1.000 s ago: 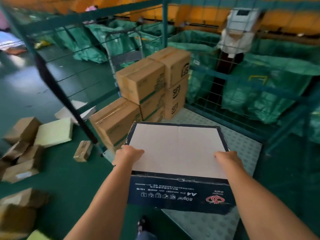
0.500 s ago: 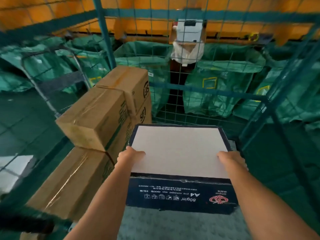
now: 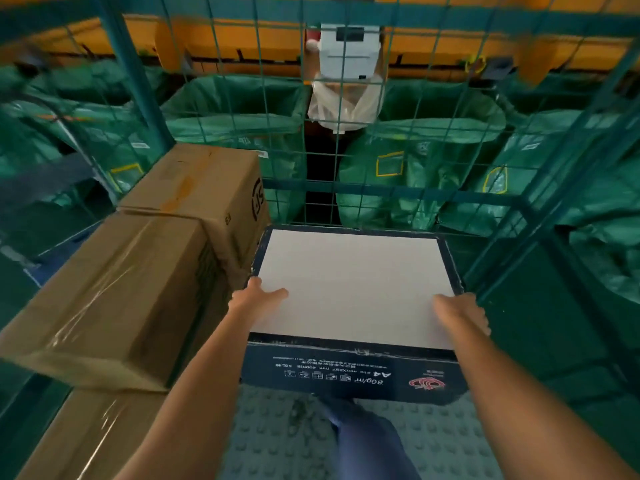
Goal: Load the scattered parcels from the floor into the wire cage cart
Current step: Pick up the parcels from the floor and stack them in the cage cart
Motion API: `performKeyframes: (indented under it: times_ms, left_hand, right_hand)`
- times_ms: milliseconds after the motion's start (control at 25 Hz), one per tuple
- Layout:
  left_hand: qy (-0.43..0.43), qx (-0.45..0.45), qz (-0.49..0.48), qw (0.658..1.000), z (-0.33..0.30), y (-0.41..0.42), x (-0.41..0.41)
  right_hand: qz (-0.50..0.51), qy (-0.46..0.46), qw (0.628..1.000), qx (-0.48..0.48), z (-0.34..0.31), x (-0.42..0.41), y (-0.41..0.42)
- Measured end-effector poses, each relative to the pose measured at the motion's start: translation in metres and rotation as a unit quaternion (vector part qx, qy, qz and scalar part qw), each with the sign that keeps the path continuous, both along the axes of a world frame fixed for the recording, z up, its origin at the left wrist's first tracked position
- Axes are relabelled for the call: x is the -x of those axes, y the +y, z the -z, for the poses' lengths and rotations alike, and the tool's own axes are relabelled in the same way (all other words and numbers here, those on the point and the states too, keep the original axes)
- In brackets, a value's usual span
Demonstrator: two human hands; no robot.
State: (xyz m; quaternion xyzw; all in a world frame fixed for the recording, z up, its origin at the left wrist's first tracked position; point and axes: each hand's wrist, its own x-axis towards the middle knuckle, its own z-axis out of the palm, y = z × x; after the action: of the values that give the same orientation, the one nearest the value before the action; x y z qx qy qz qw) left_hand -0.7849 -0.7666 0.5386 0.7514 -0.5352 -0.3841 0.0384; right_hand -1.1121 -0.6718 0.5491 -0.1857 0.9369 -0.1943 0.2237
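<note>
**Box held over the free right side of the cart**

I hold the dark paper box [image 3: 353,289] by its two short sides, my left hand [image 3: 256,299] and right hand [image 3: 462,315] each curled over the top edge, thumbs on the white lid. It hangs above the cart floor [image 3: 287,441], its long axis running left to right. Its left edge sits just beside the stacked brown boxes [image 3: 138,271]; the wire cage wall [image 3: 346,161] lies ahead. I judge the open spot lies straight down, slightly forward.
</note>
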Motion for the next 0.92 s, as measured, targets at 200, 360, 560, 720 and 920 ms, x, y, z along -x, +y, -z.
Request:
performKeyframes:
  times_ms: [200, 360, 560, 720, 920]
  left_hand:
    - [-0.003, -0.022, 0.044, 0.999, 0.08, -0.102, 0.017]
    - [-0.013, -0.06, 0.051, 0.997, 0.157, -0.172, 0.023]
    - [-0.025, -0.079, 0.038, 0.996, 0.239, -0.231, 0.032]
    - [-0.033, -0.081, 0.007, 0.996, 0.285, -0.258, 0.031]
    - [-0.072, -0.12, -0.004, 0.99, 0.337, -0.261, 0.037]
  right_hand:
    - [0.022, -0.04, 0.999, -0.029, 0.087, 0.011, -0.098]
    - [0.028, -0.055, 0.997, -0.046, 0.174, 0.024, -0.169]
    - [0.003, -0.038, 0.995, -0.092, 0.255, 0.034, -0.229]
    - [-0.012, -0.049, 0.995, -0.089, 0.307, 0.033, -0.261]
    - [-0.004, -0.06, 0.994, -0.092, 0.356, 0.032, -0.269]
